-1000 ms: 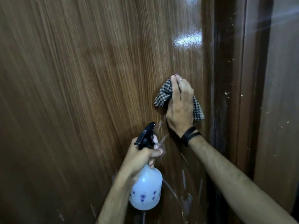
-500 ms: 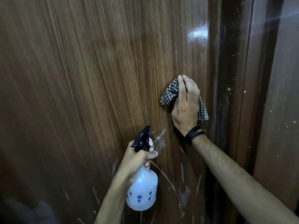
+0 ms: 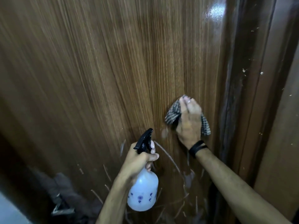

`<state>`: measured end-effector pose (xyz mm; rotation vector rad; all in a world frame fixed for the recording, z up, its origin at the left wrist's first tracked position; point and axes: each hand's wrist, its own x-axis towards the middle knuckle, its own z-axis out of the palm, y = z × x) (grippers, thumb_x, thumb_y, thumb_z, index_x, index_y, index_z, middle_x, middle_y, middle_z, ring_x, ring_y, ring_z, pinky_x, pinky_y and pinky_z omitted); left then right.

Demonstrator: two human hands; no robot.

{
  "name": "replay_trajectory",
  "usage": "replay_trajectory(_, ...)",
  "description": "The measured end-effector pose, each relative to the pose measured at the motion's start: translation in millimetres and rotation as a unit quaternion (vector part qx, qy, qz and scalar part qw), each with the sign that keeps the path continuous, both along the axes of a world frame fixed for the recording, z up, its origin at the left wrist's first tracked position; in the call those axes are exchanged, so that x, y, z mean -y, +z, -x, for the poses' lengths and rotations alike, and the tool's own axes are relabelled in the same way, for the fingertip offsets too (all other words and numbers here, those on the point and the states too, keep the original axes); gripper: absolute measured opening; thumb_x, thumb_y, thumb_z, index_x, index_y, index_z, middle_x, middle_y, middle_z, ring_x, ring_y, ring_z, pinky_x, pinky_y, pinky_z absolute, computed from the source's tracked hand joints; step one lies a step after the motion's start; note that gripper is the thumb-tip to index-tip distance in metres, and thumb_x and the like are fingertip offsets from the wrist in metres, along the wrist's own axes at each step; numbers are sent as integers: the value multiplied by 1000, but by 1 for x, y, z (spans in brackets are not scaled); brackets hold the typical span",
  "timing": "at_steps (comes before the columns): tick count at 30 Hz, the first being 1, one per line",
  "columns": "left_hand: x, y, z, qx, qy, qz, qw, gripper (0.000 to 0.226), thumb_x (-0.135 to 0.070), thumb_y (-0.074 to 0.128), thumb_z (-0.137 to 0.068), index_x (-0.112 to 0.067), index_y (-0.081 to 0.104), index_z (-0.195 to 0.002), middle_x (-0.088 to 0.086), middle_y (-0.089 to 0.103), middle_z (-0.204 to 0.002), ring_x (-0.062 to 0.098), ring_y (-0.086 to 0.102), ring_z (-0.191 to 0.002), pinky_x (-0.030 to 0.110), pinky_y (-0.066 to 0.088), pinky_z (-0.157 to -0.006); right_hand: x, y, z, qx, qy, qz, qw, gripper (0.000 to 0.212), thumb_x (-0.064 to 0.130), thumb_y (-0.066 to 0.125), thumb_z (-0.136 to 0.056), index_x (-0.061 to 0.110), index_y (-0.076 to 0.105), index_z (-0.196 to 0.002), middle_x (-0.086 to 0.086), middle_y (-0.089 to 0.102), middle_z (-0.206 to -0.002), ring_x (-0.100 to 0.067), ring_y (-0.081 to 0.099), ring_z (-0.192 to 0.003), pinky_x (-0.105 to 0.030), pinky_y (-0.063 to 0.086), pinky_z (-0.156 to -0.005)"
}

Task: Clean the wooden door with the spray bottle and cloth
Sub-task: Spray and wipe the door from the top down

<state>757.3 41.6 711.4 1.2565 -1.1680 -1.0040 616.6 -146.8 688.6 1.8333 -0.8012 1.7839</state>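
Over on the left, down low, something dark and blurred (image 3: 64, 196) sits at the foot of the wooden door (image 3: 100, 81); what it is can't be made out. Moving in, the left hand (image 3: 139, 160) is wrapped tight around the neck of the spray bottle (image 3: 143, 191), fingers curled under the black trigger head (image 3: 144, 140), nozzle aimed up at the wood. The pale bottle body, dotted with small blue flowers, hangs below the fist. Pale scratches and wet streaks (image 3: 168, 157) fan across the panel just beside it.

Now to the right: the right hand (image 3: 189, 120) lies flat, fingers straight and close together, pressing the checked cloth (image 3: 173, 113) against the door. The cloth pokes out on both sides of the palm. A black band (image 3: 197, 147) circles that wrist. Further right is the dark door frame (image 3: 252, 94), flecked with pale specks.

Against half a second ago, the cloth hand has slid down the panel and now sits much nearer the spray head. The glare patch (image 3: 215, 10) has moved up toward the top edge, so the view has tipped downward, and more of the dark shape at lower left has come in. The grip on the bottle is unchanged.
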Motion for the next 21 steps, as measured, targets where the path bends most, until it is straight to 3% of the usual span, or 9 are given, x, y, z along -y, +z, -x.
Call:
replay_trajectory(3,-1,-8,6,7,-30,-10,999,27,17,56,-87,-9,55,-93,12,51,-85,13,38,-47,27,36,-49,3,34,9,110,13,-16,994,56,-8,50,-95,-1,37,-149,-14,35,-151,-36,36,-140,-44,22,-122)
replay_trajectory(5,1,-14,9,13,-44,-24,999,27,16,56,-86,-11,54,-91,12,49,-85,12,39,-46,27,35,-49,4,42,10,126,8,-17,992,55,-10,50,-95,-2,38,-148,-14,35,-151,-37,37,-140,-45,24,-122)
replay_trajectory(9,5,-25,10,16,-47,-44,998,28,15,57,-85,-12,52,-87,12,46,-82,14,38,-46,29,35,-51,-1,5,3,62,6,-21,998,62,-9,51,-93,1,32,-151,-14,32,-153,-36,32,-143,-44,19,-123)
replay_trajectory(14,1,-36,0,-5,-46,-57,997,26,15,57,-85,-11,53,-88,13,46,-83,16,36,-47,30,33,-53,-19,-78,-11,-100,-22,-49,994,75,-3,48,-92,16,18,-159,-8,31,-154,-30,27,-145,-48,24,-122)
replay_trajectory(17,-5,-41,-13,-13,-47,-67,997,26,13,58,-85,-12,55,-90,12,47,-85,15,37,-47,30,32,-54,-20,-65,-16,-76,-18,-52,996,70,-4,46,-92,12,23,-156,-8,31,-153,-28,26,-146,-47,20,-124)
replay_trajectory(21,-13,-42,-32,-13,-41,-59,997,24,13,58,-87,-10,57,-92,13,47,-84,13,38,-48,28,34,-52,-20,4,-34,-10,11,-28,999,55,-3,43,-96,3,33,-150,-11,31,-154,-32,30,-145,-56,30,-117)
